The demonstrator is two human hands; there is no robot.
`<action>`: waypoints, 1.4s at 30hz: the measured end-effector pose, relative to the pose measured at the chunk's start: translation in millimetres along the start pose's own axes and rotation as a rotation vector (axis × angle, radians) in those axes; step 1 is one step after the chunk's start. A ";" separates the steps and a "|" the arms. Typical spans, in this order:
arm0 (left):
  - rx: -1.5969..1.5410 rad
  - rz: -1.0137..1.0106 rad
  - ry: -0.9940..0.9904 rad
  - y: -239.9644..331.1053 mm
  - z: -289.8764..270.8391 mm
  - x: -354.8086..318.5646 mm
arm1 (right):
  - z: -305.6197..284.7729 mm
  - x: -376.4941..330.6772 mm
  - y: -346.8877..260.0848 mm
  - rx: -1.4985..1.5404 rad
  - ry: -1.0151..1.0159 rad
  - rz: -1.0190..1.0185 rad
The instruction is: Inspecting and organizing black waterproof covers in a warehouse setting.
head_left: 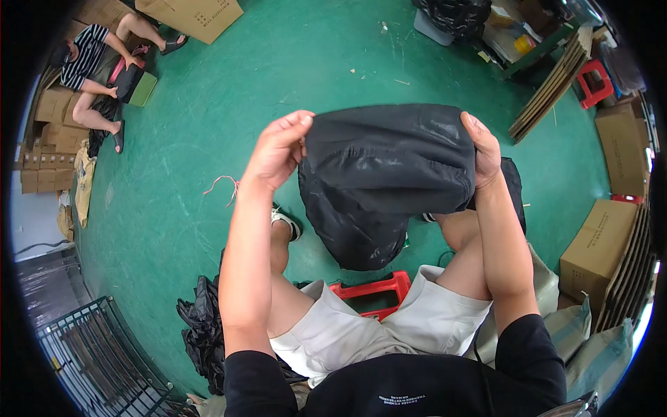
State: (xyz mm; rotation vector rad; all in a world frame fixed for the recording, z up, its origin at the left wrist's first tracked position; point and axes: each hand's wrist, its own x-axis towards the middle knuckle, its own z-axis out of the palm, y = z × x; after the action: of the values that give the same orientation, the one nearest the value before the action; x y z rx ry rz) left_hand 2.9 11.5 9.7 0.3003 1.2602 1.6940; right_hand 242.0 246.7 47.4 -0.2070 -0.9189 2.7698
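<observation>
My left hand [279,147] and my right hand [483,147] hold up a baggy piece of black fabric [389,156] between them, one at each side. The cloth looks thin and slightly shiny, with gathered folds across its middle; its exact kind I cannot tell. Both hands are closed, with thumbs pressed against its upper corners. Beneath the cloth, more black material [358,236] hangs or lies between my feet; whether it is the same piece is unclear. Another dark piece [512,191] shows behind my right forearm.
Under me is a red plastic stool [372,292]. Crumpled black plastic [201,323] lies by my left leg, woven sacks [594,347] by my right. Cardboard boxes [594,247] line the right side. At the far left, a seated person [90,66] handles a black and green item [137,87].
</observation>
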 end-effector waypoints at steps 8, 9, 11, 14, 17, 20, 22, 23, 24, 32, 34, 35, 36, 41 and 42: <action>-0.024 -0.054 -0.324 6.8 -2.1 -17.0 | -0.2 4.2 5.4 -0.074 -0.017 0.030; 0.149 -0.169 -0.370 5.6 -1.1 -16.0 | -2.7 5.8 4.0 -0.076 -0.016 0.029; 0.202 -0.266 -0.551 5.3 2.0 -13.3 | -7.7 8.6 -0.1 -0.051 -0.058 0.071; -0.163 0.133 -0.349 3.1 -1.2 -17.6 | 14.7 8.6 -3.1 -0.114 -0.060 0.098; -0.398 0.305 -0.234 11.6 -13.8 -16.9 | 4.4 2.7 -7.0 -0.186 -0.343 0.197; -0.389 0.430 -0.117 0.0 -27.0 -6.3 | -11.0 15.1 -14.1 -0.155 -0.842 0.026; -0.932 0.098 0.063 -9.1 -36.8 -2.9 | -36.7 17.0 0.3 0.015 -0.784 -0.164; -0.690 0.273 -0.029 -14.1 -40.4 -12.9 | -39.7 9.0 9.7 0.045 -0.517 -0.063; -0.536 0.262 0.170 -22.2 -12.3 12.0 | -109.6 10.5 32.1 0.097 -0.151 -0.159; -0.472 0.120 -0.063 -13.8 -15.7 5.2 | -10.8 14.1 22.2 0.348 -0.338 0.097; -0.530 0.111 -0.007 -18.2 -6.7 6.5 | -4.3 12.7 20.2 0.367 -0.190 0.021; -0.525 0.119 -0.016 -18.4 -7.0 7.4 | -5.4 13.5 19.5 0.362 -0.199 0.014; -0.560 0.112 0.007 -16.2 -4.6 5.4 | -4.9 13.3 19.1 0.382 -0.183 -0.001; -0.548 0.160 -0.031 -2.8 24.3 -12.8 | -5.1 11.4 6.1 0.465 -0.159 -0.024; -0.452 0.168 -0.028 -8.6 24.8 -14.5 | -4.9 11.6 3.1 0.450 -0.069 -0.035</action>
State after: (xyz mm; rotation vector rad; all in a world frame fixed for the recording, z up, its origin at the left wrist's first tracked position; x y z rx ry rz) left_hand 31.5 14.8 18.0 0.1583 0.8162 2.0546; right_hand 231.3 250.0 40.9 -0.0199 -0.2886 2.8732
